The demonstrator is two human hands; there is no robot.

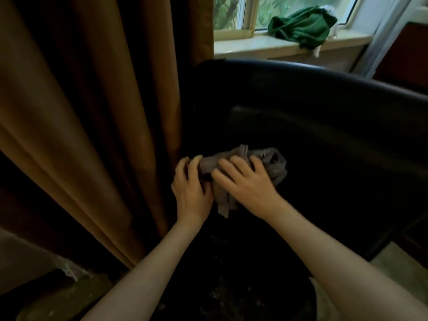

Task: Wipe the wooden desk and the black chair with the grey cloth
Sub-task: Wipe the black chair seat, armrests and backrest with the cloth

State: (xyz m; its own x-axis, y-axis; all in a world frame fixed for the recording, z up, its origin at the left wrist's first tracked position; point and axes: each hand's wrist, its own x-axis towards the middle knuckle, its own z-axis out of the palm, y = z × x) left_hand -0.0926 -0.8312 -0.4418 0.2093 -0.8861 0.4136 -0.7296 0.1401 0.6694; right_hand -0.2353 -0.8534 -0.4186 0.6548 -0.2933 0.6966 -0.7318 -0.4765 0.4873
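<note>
Side by side, the left hand (pixel 192 188) grips the crumpled grey cloth (pixel 274 162) (its left end); the right hand (pixel 245 186) presses it, fingers spread, onto the black padded chair (pixel 324 117).

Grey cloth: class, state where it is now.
In the head view the grey cloth sits bunched at centre on the black chair, gripped by the left hand, under the right hand, just right of the brown curtain.

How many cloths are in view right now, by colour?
Grey cloth: 1, on the chair; left hand grips it, right hand presses it.
Green cloth: 1, on the sill.
Total: 2.
</note>
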